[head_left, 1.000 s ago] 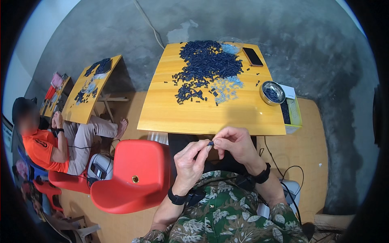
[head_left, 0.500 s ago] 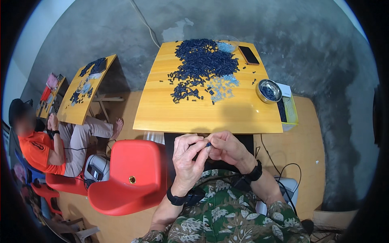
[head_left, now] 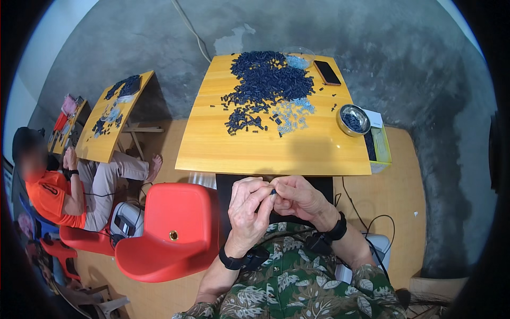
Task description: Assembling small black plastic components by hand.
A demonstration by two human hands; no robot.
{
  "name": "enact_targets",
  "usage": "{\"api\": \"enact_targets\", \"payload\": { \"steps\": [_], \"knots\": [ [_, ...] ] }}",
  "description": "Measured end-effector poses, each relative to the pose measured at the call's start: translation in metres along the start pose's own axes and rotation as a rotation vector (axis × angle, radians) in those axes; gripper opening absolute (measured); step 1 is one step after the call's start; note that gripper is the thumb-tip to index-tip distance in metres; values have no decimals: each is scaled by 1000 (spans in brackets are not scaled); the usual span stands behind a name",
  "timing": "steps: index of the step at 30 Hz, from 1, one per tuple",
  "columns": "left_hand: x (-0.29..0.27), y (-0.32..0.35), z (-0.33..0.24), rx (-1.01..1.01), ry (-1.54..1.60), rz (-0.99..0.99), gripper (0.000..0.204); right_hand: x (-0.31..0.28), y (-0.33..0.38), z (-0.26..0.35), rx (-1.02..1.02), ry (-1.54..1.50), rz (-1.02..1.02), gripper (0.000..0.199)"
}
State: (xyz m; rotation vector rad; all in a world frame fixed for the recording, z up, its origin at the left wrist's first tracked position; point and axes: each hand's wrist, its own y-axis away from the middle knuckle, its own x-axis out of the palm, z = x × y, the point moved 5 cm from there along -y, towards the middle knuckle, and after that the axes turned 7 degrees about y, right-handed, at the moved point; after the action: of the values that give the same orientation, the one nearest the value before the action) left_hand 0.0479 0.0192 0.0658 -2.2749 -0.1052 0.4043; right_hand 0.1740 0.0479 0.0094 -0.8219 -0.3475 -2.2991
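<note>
In front of the table's near edge, my two hands meet at the fingertips. My left hand pinches a small dark blue plastic piece between thumb and forefinger. My right hand is closed with its fingertips on the same piece, which they partly cover. Beyond them on the table, a large heap of small dark blue cylindrical pieces spreads toward the back. A patch of small clear, pale blue pieces lies at its near right side.
A metal bowl with dark pieces stands at the right edge of the wooden table. A phone and a clear round dish lie farther back. Below the bowl is a yellow box. A red chair stands left; a seated person works beyond.
My right hand has shifted slightly lower and its fingers have curled in a little more around the piece. My left hand stays nearly in place.
</note>
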Motion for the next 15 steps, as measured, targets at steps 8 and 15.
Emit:
{"api": "enact_targets", "payload": {
  "steps": [8, 15],
  "knots": [
    [1, 2, 0, 46, -18, 32, 24, 5, -1, -4, -32, 1, 25, 25],
    [-1, 6, 5, 17, -28, 14, 25, 11, -5, -10, -39, -36, -24, 27]
  ]
}}
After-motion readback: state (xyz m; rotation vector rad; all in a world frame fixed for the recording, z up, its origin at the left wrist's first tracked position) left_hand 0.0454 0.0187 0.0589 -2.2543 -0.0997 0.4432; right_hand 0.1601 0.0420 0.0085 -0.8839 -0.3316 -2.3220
